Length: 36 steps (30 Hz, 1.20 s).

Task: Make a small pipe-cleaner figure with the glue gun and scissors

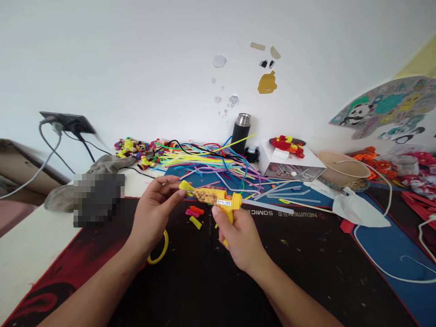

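Note:
My right hand (pixel 238 231) is wrapped round the handle of a yellow glue gun (pixel 213 196), whose body has brown stains and a white label. A clear glue stick (pixel 269 206) sticks out of its back. My left hand (pixel 158 204) pinches a small fuzzy yellow piece (pixel 186 186) between thumb and fingers, right at the gun's nozzle. On the black mat (pixel 190 281) below lie short fuzzy pieces: an orange-and-pink one (pixel 195 211) and a yellow-green one (pixel 195 222). A yellow ring-shaped handle (pixel 162 249) shows partly behind my left forearm.
Behind the hands lies a pile of coloured pipe cleaners (pixel 204 159), with a black thermos (pixel 240 132) and a white drawer box (pixel 291 163). At right are a beige bowl (pixel 344 165), white tissue (pixel 357 211) and a white cable (pixel 369 259).

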Available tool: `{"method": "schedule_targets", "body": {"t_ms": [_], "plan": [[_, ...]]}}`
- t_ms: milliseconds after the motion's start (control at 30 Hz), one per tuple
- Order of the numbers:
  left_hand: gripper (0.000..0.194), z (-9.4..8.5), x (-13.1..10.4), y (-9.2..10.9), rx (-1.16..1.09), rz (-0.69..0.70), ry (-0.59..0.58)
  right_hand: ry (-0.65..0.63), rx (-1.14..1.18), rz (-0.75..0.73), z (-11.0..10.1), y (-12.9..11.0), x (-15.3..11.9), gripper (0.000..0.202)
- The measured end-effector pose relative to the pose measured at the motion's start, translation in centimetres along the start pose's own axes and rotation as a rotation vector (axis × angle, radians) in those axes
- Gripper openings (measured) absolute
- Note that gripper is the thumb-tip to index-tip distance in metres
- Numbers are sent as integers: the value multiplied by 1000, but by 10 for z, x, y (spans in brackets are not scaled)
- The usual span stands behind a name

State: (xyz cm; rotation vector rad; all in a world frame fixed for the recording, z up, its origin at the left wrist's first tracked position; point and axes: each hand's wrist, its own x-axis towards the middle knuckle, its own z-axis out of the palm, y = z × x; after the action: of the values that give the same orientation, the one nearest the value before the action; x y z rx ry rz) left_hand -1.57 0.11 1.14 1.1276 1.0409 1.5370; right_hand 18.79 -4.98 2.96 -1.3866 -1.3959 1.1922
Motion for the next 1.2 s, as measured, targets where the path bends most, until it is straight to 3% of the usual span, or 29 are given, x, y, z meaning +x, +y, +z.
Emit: {"method": "schedule_targets", "body": {"t_ms": [1200], "plan": [[42,3,0,6,-101,-36,43,10,3,3,-3,2,1,63]]}}
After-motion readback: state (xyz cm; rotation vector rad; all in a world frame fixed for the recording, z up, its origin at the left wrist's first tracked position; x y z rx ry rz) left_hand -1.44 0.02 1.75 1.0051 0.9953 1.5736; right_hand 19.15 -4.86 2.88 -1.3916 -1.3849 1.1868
